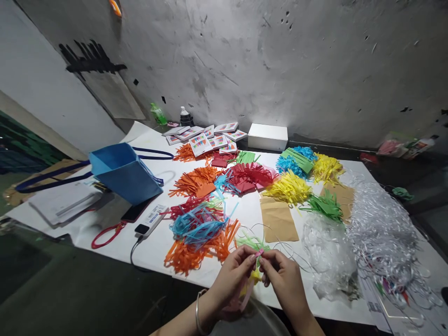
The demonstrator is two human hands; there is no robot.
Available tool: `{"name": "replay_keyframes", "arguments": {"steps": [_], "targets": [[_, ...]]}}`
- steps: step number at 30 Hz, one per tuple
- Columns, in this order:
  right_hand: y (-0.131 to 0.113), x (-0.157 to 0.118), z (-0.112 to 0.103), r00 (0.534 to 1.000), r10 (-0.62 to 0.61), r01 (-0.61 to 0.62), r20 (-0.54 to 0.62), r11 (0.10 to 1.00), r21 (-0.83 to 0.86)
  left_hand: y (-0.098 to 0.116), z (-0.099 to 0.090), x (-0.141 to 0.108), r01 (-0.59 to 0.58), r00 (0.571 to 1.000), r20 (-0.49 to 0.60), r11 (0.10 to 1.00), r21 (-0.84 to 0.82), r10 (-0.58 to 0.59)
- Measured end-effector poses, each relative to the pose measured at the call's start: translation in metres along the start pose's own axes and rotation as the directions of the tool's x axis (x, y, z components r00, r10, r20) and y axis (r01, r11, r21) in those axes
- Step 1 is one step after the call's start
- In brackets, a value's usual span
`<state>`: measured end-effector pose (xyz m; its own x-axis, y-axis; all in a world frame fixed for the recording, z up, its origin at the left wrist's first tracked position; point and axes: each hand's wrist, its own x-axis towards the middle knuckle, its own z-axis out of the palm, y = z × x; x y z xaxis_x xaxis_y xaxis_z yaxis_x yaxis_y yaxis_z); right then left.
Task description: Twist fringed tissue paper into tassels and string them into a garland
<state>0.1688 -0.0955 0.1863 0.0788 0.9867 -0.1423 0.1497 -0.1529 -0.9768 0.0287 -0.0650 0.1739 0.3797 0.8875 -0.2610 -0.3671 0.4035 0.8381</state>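
Observation:
At the table's front edge my left hand (235, 273) pinches a small pink strip (259, 253), its fingers closed on it. My right hand (283, 276) holds the other side of the same strip between closed fingertips. Pale pink and yellow paper strips (248, 291) hang below the hands. Light green fringe (250, 240) lies just behind my fingers, with thin wire or string curling around it. To the left is a pile of orange fringe (184, 255) with blue fringe (199, 224) on top. A silver bangle is on my left wrist.
A blue bag (124, 172), white power bank (152, 219) and phone are left. Red, yellow and green fringes, brown paper (278, 219) and a white box (268, 136) lie behind. Clear plastic bags (329, 256) and a silvery string heap (381, 228) stand right.

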Motion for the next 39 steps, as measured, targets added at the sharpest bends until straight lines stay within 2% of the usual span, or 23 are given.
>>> {"name": "replay_keyframes", "arguments": {"steps": [3,7,12,17,23,28,30,32,34,37,39], "targets": [[-0.002,0.003,-0.002,0.995,0.100,-0.101,0.012,0.979,0.176,0.002,-0.006,-0.002,-0.044,0.997,0.065,0.978,0.203,0.031],[-0.003,0.003,-0.002,0.981,0.151,-0.183,0.119,0.926,0.329,0.006,-0.009,-0.003,-0.111,0.992,0.095,0.928,0.357,0.082],[-0.003,0.001,-0.001,0.994,0.107,-0.106,0.005,0.976,0.189,0.007,-0.009,-0.004,-0.144,0.989,0.098,0.891,0.431,0.113],[-0.002,0.000,-0.002,0.971,0.185,-0.224,0.151,0.927,0.301,0.005,-0.009,-0.006,-0.134,0.991,0.082,0.883,0.449,0.108],[-0.001,-0.001,-0.002,0.985,0.163,-0.172,0.058,0.945,0.278,0.007,-0.007,-0.009,-0.141,0.988,0.118,0.870,0.473,0.096],[0.003,-0.001,-0.003,0.981,0.148,-0.187,0.125,0.893,0.409,0.010,-0.009,-0.008,-0.206,0.978,0.164,0.757,0.620,0.131],[0.006,-0.001,-0.001,0.985,0.125,-0.160,0.116,0.916,0.367,0.009,-0.009,-0.009,-0.247,0.969,0.189,0.691,0.679,0.161],[0.013,0.002,0.002,0.997,0.065,-0.072,0.036,0.963,0.259,0.007,-0.010,-0.009,-0.283,0.959,0.211,0.625,0.728,0.188],[0.022,0.009,0.003,0.994,0.007,0.014,-0.107,0.981,0.195,0.000,-0.011,-0.008,-0.304,0.953,0.236,0.571,0.762,0.192],[0.035,0.026,-0.014,0.936,0.059,0.070,-0.347,0.934,0.349,-0.019,-0.019,0.000,-0.319,0.947,0.287,0.510,0.799,0.143],[0.038,0.033,-0.045,0.880,0.130,0.108,-0.457,0.883,0.457,-0.036,-0.030,0.011,-0.325,0.943,0.322,0.460,0.826,0.088]]}}
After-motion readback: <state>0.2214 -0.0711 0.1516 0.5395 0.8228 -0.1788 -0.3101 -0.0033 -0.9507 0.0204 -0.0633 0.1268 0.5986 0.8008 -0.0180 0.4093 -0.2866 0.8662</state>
